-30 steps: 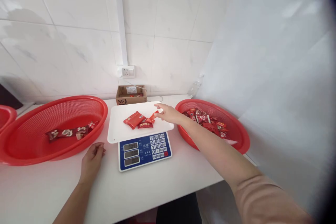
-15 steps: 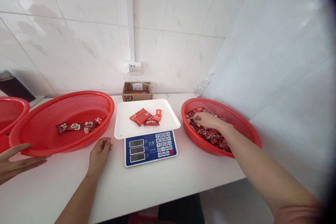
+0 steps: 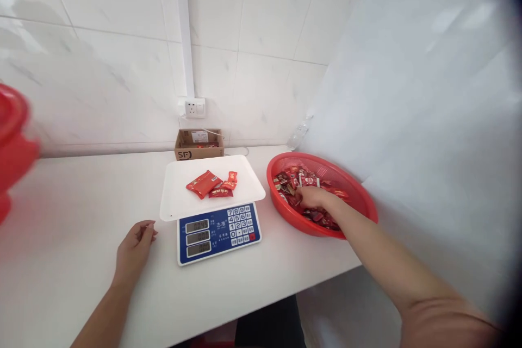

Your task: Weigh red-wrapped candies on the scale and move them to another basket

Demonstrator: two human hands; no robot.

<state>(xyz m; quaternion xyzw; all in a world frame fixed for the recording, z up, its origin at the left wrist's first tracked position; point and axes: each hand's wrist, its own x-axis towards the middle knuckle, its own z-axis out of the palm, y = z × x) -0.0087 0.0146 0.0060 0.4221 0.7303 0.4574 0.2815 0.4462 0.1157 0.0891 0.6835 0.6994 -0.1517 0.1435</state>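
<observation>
Packets point(image 3: 203, 184) still clustered on the tray point(image 3: 250, 190) of the scale point(image 3: 220, 234), with more heaped in the right basket point(image 3: 289, 216). Gone from the tabletop point(image 3: 65, 244) since half a second ago: left basket point(image 3: 14, 155), now a red blur at far left, leaving only the right basket close by. Right hand point(image 3: 312, 197) now deeper among packets, fingers hidden, grip impossible to tell; left hand point(image 3: 134, 244) curled nearly closed on the tabletop, nothing visible in it.
</observation>
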